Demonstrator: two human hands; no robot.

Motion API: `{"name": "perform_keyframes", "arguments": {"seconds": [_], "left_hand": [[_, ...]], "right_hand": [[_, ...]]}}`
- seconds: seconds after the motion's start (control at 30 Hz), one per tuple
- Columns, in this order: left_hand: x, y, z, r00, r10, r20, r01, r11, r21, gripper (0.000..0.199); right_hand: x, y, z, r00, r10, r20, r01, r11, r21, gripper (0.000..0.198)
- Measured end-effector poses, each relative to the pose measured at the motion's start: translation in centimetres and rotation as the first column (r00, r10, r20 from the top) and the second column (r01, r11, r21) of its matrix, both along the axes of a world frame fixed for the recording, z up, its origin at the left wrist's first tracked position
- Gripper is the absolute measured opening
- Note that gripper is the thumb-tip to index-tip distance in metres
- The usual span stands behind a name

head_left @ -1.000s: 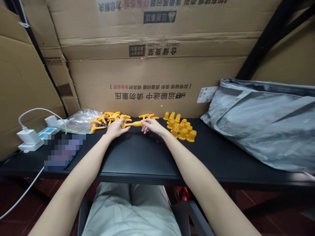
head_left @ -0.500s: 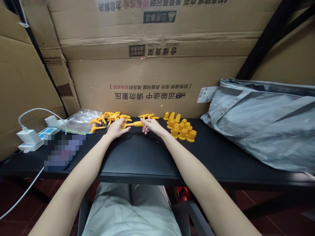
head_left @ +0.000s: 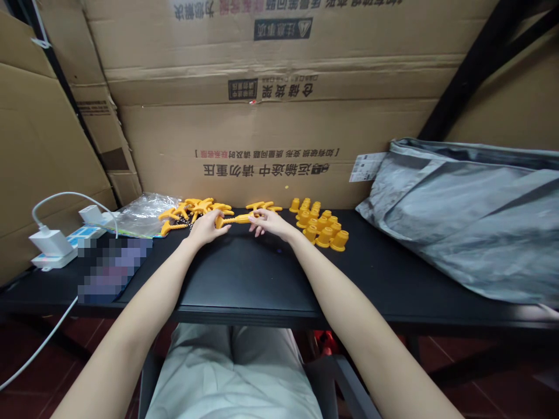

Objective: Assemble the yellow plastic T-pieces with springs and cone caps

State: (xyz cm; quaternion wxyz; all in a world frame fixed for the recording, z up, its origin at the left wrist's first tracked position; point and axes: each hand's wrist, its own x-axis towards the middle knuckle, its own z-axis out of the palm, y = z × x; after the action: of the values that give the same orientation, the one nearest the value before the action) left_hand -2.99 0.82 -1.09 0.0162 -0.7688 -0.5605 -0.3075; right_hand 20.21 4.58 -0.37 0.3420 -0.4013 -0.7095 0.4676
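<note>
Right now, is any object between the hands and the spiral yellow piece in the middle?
Nothing visible does: the left hand grips one end of the yellow piece and the right hand the other. The yellow cups stand apart, to the right.

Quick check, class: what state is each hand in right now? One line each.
Left hand: closed, holding one end of the yellow piece.
Right hand: closed, holding that same piece's other end.
</note>
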Motion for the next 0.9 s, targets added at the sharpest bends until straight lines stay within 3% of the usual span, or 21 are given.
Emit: {"name": "perform_keyframes", "arguments": {"seconds": [0.27, 0.57, 0.9], "left_hand": [[0.12, -0.18, 0.14, 1.0, 0.011, -0.024, -0.011, 1.0, -0.007, 0.031], [0.23, -0.27, 0.03, 1.0, -0.003, -0.031, 0.004, 1.0, 0.024, 0.031], [0.27, -0.23, 0.05, 0.999, -0.007, -0.031, 0.007, 1.0, 0.009, 0.031]], "right_hand": [[0.05, 0.43, -0.35, 1.0, 0.023, 0.003, -0.024, 0.999, 0.039, 0.025], [-0.3, -0.34, 0.09, 0.999, -0.043, -0.001, 0.043, 0.999, -0.027, 0.041], [-0.56, -0.38, 0.05, 0.998, -0.064, -0.019, 0.063, 0.997, -0.045, 0.041]]}}
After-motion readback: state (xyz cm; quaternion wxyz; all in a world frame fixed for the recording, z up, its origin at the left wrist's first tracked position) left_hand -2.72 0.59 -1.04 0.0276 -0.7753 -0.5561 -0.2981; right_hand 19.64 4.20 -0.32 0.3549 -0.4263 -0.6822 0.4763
